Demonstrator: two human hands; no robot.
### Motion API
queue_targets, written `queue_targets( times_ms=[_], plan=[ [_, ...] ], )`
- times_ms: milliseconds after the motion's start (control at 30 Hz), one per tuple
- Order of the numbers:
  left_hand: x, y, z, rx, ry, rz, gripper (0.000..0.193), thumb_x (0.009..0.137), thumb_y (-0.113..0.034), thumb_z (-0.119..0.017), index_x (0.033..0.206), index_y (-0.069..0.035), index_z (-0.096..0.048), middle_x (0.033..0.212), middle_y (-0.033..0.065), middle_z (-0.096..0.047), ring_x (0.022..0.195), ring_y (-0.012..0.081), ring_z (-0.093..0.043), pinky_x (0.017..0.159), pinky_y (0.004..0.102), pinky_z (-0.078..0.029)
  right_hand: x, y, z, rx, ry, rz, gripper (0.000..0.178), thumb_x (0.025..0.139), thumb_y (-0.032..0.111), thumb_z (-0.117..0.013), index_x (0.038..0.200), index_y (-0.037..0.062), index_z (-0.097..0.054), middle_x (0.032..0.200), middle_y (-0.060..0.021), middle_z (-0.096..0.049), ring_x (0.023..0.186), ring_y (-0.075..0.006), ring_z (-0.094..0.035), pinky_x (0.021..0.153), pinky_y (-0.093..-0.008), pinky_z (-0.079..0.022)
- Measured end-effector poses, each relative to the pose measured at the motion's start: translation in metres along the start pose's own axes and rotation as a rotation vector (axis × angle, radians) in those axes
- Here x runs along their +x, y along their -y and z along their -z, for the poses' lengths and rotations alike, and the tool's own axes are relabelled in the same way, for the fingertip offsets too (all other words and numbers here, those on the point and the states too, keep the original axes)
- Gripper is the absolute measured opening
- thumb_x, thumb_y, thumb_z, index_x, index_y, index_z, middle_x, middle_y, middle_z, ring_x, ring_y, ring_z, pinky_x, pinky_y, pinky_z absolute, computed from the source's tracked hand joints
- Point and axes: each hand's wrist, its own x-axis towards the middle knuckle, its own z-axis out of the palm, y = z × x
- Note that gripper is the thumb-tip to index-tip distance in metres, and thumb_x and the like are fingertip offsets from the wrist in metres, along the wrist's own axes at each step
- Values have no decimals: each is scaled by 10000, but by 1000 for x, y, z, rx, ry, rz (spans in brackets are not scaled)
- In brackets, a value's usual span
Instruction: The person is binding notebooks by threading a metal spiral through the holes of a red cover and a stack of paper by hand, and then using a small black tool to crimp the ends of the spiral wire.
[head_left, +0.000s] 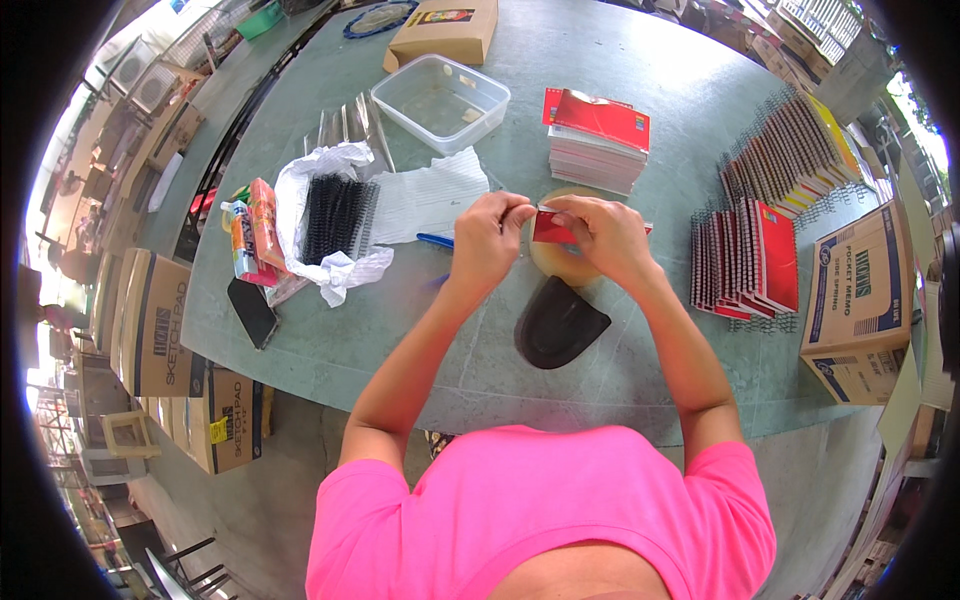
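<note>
My right hand (608,236) grips a small red-covered notebook (548,230) over the middle of the table, its thumb and fingers pressed on the cover. Just left of it, my left hand (486,238) is closed in a pinch near the notebook's upper left edge; whatever its fingertips hold is too small to make out. Beneath the notebook lies a round yellowish disc (566,266), partly covered by my right hand. Closer to me rests a black rounded pad (560,324). A stack of red-covered, unbound notebooks (598,150) stands just beyond my hands.
Black spiral wires (338,218) lie in crumpled white paper (345,278) on the left, near a phone (252,312) and a blue pen (436,241). Bound notebooks (745,258) and a cardboard box (858,300) stand right. A clear plastic tub (440,100) sits farther back.
</note>
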Motion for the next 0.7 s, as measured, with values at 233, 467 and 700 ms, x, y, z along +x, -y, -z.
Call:
queue_targets(
  times_ms=[233,467,700],
  plan=[
    [13,15,26,178,275,-233,245,815,-155,-643,1014,-13,-625,792,135,-621,707,249,-600,673,335,-470,0,0,-6,-96,-74,163,142,798,124,-579,922,124,-648,859,-62,-669,832,-249,-636,712,-389,-478],
    [19,4,40,273,407,-24,259,834,-229,-639,956,0,-639,831,129,-616,666,226,-582,650,327,-467,3,11,-10,87,-151,90,149,824,131,-609,959,77,-574,872,-96,-634,819,-311,-617,717,-402,-464],
    [23,5,41,270,448,-57,172,828,-157,-639,929,-23,-599,836,128,-584,758,244,-595,658,323,-462,3,8,-12,170,-93,35,182,837,130,-588,982,69,-496,881,-110,-623,842,-321,-607,700,-419,-452]
  ],
)
